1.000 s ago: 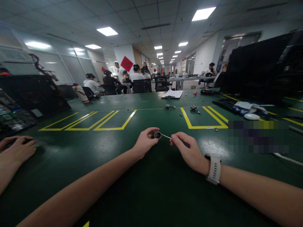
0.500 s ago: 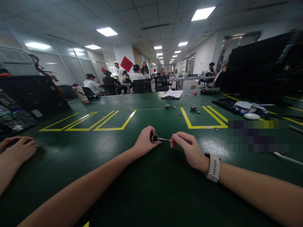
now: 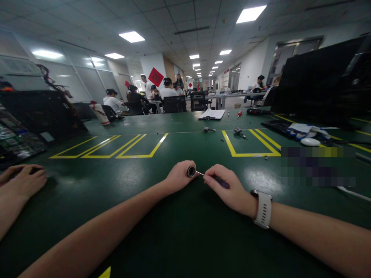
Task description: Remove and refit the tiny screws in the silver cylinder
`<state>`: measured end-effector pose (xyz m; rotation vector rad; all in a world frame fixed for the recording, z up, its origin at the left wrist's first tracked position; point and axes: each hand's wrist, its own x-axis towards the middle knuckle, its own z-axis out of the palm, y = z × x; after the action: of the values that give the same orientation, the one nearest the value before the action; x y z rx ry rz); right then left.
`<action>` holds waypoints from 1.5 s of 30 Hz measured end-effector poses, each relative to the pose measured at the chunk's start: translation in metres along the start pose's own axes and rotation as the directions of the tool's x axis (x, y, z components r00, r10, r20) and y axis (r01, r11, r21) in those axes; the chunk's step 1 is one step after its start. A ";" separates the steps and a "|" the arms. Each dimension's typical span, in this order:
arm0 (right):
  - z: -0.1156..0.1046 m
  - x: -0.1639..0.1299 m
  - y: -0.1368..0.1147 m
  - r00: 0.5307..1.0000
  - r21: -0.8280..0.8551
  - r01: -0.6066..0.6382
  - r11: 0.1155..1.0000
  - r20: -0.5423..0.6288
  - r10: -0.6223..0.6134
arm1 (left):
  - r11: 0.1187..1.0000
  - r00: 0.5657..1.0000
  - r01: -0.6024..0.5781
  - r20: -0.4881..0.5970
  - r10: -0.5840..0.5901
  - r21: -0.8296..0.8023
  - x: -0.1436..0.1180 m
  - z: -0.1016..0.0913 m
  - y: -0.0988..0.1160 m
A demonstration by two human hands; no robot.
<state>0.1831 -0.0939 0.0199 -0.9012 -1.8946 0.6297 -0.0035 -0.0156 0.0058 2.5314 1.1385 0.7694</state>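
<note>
My left hand (image 3: 178, 177) is closed around a short dark cylinder (image 3: 191, 172) with a shiny metal rim, its round open end facing me. In my right hand (image 3: 232, 191) is a screwdriver (image 3: 225, 184) with a dark purple handle, pinched near the front. Its thin shaft slants up to the left and meets the right side of the cylinder's rim; the exact contact of the tip is hidden. Both hands are just above the green table (image 3: 185, 239), close together. A pale watch (image 3: 263, 209) is on my right wrist.
Two metal parts with shafts, one left (image 3: 209, 129) and one right (image 3: 240, 133), lie ahead near yellow tape. A small metal piece (image 3: 266, 158) is nearer. Farther back are a clipboard (image 3: 213, 114) and red screwdriver (image 3: 239, 114). Another person's hand (image 3: 27, 180) rests at left.
My right hand has come slightly left and lower, closing the distance to my left hand. The screwdriver slopes more steeply, and less of its shaft shows.
</note>
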 end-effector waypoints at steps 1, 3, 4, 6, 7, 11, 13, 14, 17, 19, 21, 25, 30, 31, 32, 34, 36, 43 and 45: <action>0.000 -0.001 -0.001 1.000 -0.011 0.019 1.000 0.004 -0.019 | 1.000 1.000 -0.008 -0.003 0.008 0.006 0.000 0.000 0.000; 0.001 -0.002 -0.002 0.999 -0.020 0.048 0.999 0.013 -0.048 | 1.000 1.000 -0.025 -0.014 0.025 0.016 -0.001 0.000 0.002; 0.002 -0.002 -0.003 0.998 -0.019 0.055 0.998 0.017 -0.055 | 0.999 0.999 -0.034 -0.022 0.034 0.020 -0.001 0.000 0.003; 0.003 -0.002 -0.003 0.998 -0.006 0.052 0.999 0.020 -0.052 | 0.998 0.998 -0.052 -0.042 0.053 0.025 -0.001 0.000 0.004; 0.003 -0.002 -0.004 0.999 0.005 0.042 0.999 0.017 -0.042 | 0.998 0.997 -0.061 -0.054 0.062 0.025 -0.001 0.000 0.004; 0.001 0.000 -0.002 0.999 0.097 -0.039 0.994 0.015 0.037 | 0.996 0.990 -0.085 -0.113 0.086 0.016 -0.002 -0.001 0.002; -0.001 0.001 0.002 0.996 0.170 -0.087 0.982 0.028 0.083 | 0.996 0.985 -0.093 -0.145 0.093 0.008 -0.002 -0.001 0.001; -0.001 0.002 0.003 0.994 0.210 -0.109 0.972 0.036 0.104 | 0.995 0.983 -0.096 -0.158 0.096 0.004 -0.003 -0.001 0.000; -0.002 0.004 0.008 0.987 0.321 -0.160 0.934 0.041 0.155 | 0.994 0.977 -0.111 -0.180 0.111 0.007 -0.003 -0.001 -0.001; -0.001 0.005 0.010 0.983 0.368 -0.180 0.912 0.033 0.180 | 0.992 0.976 -0.122 -0.181 0.124 0.021 -0.004 -0.001 -0.001; -0.001 0.005 0.010 0.980 0.394 -0.196 0.898 0.035 0.198 | 0.991 0.975 -0.132 -0.177 0.137 0.037 -0.004 0.000 -0.001; 0.000 0.006 0.010 0.970 0.465 -0.238 0.853 0.063 0.236 | 0.988 0.972 -0.145 -0.179 0.152 0.052 -0.004 0.000 -0.002; 0.001 0.010 0.015 0.941 0.585 -0.326 0.743 0.128 0.312 | 0.984 0.972 -0.174 -0.152 0.178 0.036 -0.005 -0.002 0.001; 0.001 0.011 0.015 0.937 0.597 -0.336 0.729 0.135 0.322 | 0.983 0.973 -0.179 -0.144 0.182 0.035 -0.005 -0.002 0.001; 0.002 0.011 0.016 0.935 0.604 -0.340 0.721 0.134 0.329 | 0.983 0.973 -0.181 -0.137 0.184 0.038 -0.005 -0.002 0.002; 0.001 0.011 0.015 0.935 0.603 -0.331 0.726 0.107 0.338 | 0.983 0.976 -0.175 -0.126 0.180 0.054 -0.004 -0.002 0.002; 0.001 0.010 0.013 0.940 0.581 -0.308 0.754 0.060 0.337 | 0.984 0.979 -0.158 -0.120 0.168 0.083 -0.004 -0.002 0.003; 0.000 0.006 0.007 0.946 0.511 -0.305 0.803 0.067 0.317 | 0.979 0.987 -0.122 -0.081 0.137 0.162 -0.004 -0.002 0.006; 0.000 0.007 0.009 0.938 0.543 -0.329 0.772 0.092 0.334 | 0.981 0.987 -0.115 -0.089 0.130 0.157 -0.004 -0.003 0.005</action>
<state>0.1840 -0.0831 0.0171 -0.8464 -1.4148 1.3108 -0.0040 -0.0218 0.0087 2.7387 1.1182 0.8788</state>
